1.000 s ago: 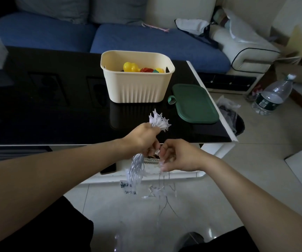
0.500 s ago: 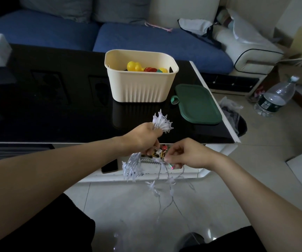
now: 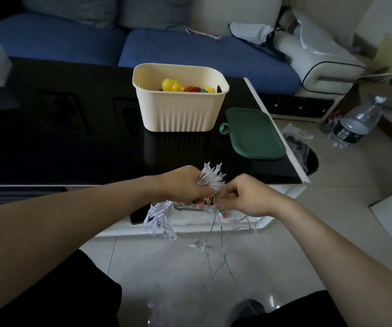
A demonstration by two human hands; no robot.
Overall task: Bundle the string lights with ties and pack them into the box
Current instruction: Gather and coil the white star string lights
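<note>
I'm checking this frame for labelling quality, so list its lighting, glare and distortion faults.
Head view: dim and underexposed; the glossy black table mirrors the cream box; glare spots shine on the floor tiles; wide-angle bending curves the table edge and stretches both forearms; the thin wire of the string lights is hard to trace below the hands.

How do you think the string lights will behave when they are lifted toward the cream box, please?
Probably floppy: the string lights droop in a loose cluster below the left hand, and thin wires trail toward the floor. They look light, held by fingers alone. The dangling strands may well tangle or snag on the table edge.
</note>
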